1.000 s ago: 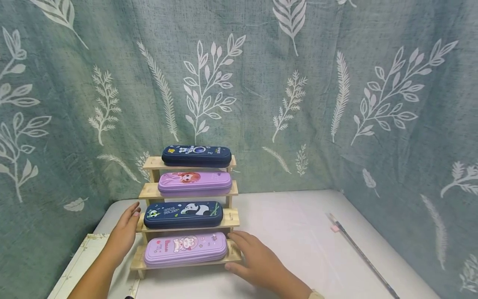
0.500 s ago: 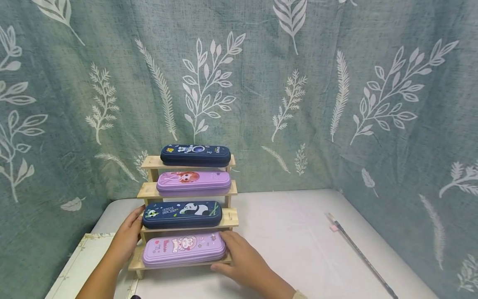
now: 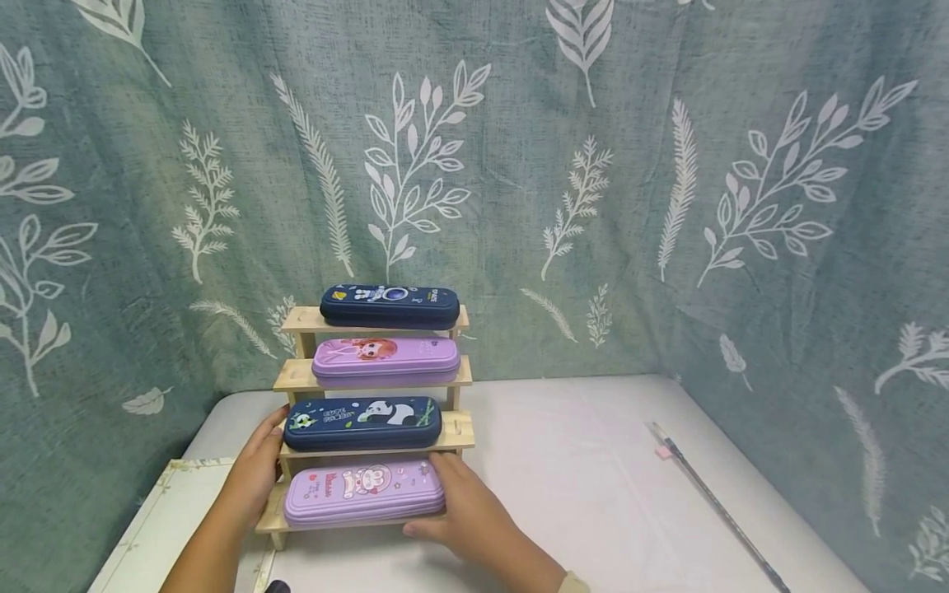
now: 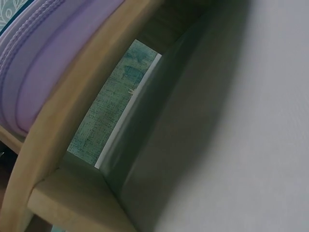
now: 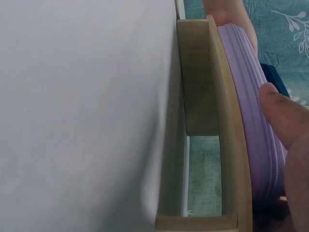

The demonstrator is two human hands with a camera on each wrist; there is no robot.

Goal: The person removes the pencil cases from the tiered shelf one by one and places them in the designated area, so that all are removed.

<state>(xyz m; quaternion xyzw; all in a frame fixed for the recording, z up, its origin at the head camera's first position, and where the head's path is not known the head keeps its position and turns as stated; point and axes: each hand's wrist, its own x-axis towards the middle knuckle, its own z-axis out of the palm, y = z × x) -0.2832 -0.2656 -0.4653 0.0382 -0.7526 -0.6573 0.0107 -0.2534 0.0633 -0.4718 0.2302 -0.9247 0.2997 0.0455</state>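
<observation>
A four-step wooden display rack (image 3: 458,430) carries one zippered pencil case per step. At the bottom lies a lilac case with a bunny (image 3: 363,492); my right hand (image 3: 474,515) grips its right end, thumb along the front and fingers behind. The right wrist view shows that thumb (image 5: 282,113) pressed against the lilac case (image 5: 253,116). My left hand (image 3: 252,469) rests against the rack's left side, fingers extended beside a navy panda case (image 3: 363,423); some fingertips are hidden. Above are a purple case with a girl (image 3: 385,361) and a navy astronaut case (image 3: 389,307).
A grey stick with a pink tag (image 3: 719,502) lies on the white table (image 3: 578,461) at the right. A pale patterned board (image 3: 159,519) lies at the left, with a small dark object (image 3: 278,586) at the bottom edge. Leaf-printed curtain (image 3: 504,206) surrounds the table.
My right hand has moved left from beside the rack onto the lilac bunny case's right end. My left hand has moved right, up against the rack's side.
</observation>
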